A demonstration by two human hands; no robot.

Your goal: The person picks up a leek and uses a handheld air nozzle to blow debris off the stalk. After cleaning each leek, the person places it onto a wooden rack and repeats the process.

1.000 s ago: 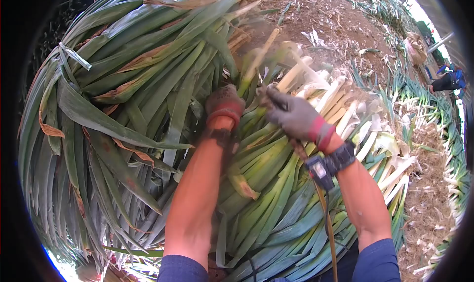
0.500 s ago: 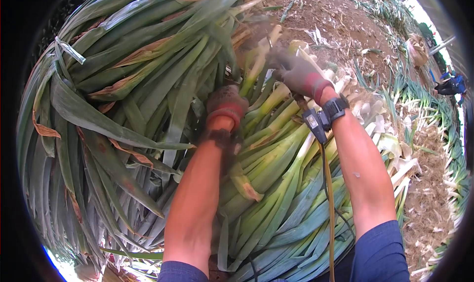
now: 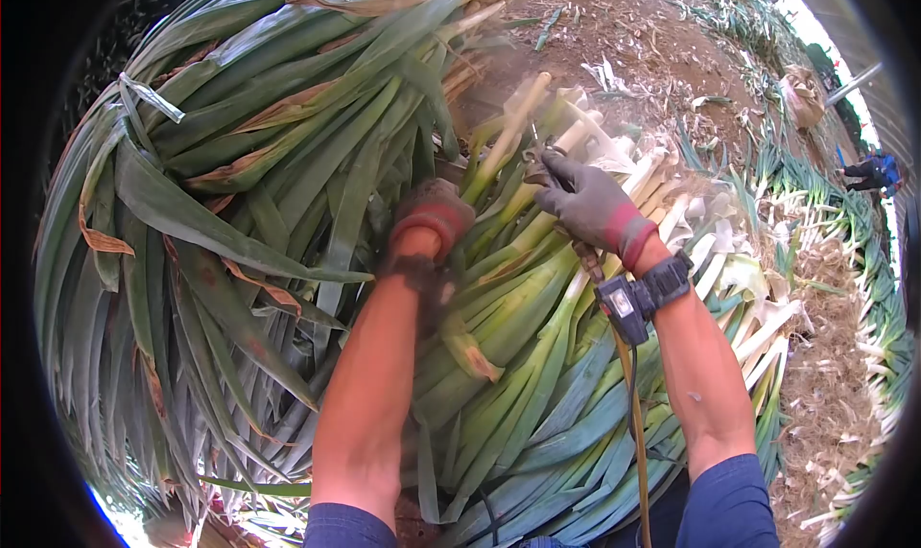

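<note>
Long green leek-like plants with dry brown tips lie in a large heap at the left. My left hand, in a dark glove with a red cuff, is at the right side of this heap; its fingers are hidden. In my gloved right hand is a metal nozzle tool, joined to a yellow hose. The tool's tip points at a stalk with a pale end, standing up between my hands. Trimmed plants with pale stems lie beneath and beside my right hand.
Brown soil with peelings lies at the top. Rows of pulled plants run down the right side, beside dry roots. A netted bundle and a person in blue are at the upper right.
My right hand has moved slightly down, and the tool in it shows more clearly. My left hand has shifted slightly left and down. The blurred haze around the stalk has thinned.
</note>
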